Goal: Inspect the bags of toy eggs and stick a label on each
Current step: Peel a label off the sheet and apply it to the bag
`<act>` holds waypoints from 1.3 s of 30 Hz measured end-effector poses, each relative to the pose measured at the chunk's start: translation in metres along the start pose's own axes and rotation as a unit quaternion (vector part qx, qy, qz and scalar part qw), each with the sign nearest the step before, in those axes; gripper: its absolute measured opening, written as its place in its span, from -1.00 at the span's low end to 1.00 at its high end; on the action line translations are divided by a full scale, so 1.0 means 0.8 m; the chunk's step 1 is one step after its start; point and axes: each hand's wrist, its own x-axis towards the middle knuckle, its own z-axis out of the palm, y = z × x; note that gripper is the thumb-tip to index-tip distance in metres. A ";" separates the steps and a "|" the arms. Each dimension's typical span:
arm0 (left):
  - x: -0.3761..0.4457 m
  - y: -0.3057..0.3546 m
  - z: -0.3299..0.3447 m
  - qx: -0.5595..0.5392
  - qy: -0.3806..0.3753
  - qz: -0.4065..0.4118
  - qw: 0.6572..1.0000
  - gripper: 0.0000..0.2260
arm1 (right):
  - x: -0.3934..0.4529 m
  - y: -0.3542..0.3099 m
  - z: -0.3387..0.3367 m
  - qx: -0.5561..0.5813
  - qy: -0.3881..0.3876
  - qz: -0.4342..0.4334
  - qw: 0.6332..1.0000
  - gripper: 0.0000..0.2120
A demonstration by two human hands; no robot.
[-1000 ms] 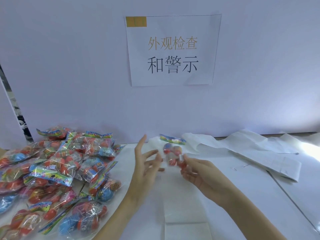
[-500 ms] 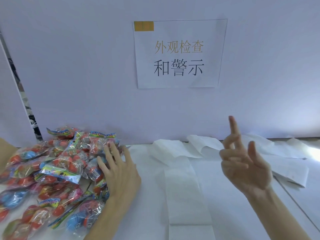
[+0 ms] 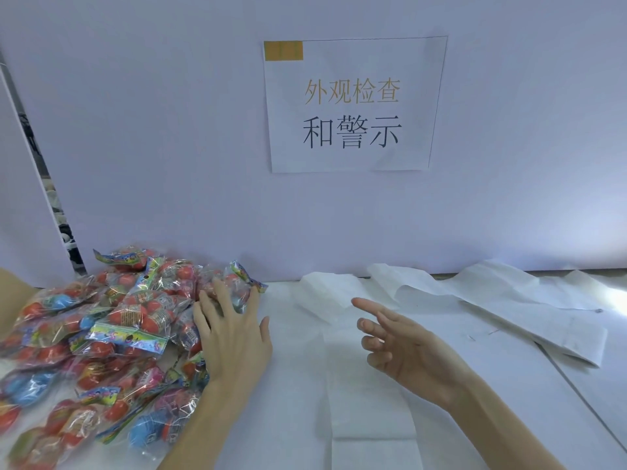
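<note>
Where the table (image 3: 291, 395) is nearest the camera, a white paper strip (image 3: 366, 401) runs away between the two forearms. Left hand (image 3: 234, 337) lies palm down at the right edge of the bag pile (image 3: 101, 337), fingers spread and straight, tips on a bag (image 3: 237, 283) at the pile's far right corner; whether it grips the bag, cannot tell. Right hand (image 3: 410, 351) hovers above the strip, palm turned left, fingers loose and apart, index pointing toward the pile, holding nothing. Pile covers the left of the table: clear bags of red and blue toy eggs with bright header cards. More crumpled white paper (image 3: 509, 303) lies further back on the right. Behind stands a pale wall (image 3: 169, 130) with a paper sign (image 3: 353, 103) bearing Chinese characters.
</note>
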 end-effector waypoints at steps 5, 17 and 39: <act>0.007 0.002 -0.001 -0.072 0.078 0.061 0.992 -0.80 | 0.002 -0.001 0.000 -0.003 0.025 0.002 1.000 -0.44; -0.013 0.048 -0.029 -0.302 0.159 0.300 0.891 -0.73 | 0.003 -0.004 0.015 -0.043 0.102 -0.026 0.994 -0.55; -0.034 0.077 -0.046 -0.748 -0.191 -0.023 0.635 -0.87 | -0.005 0.010 0.049 -0.352 0.236 -0.149 0.893 -0.73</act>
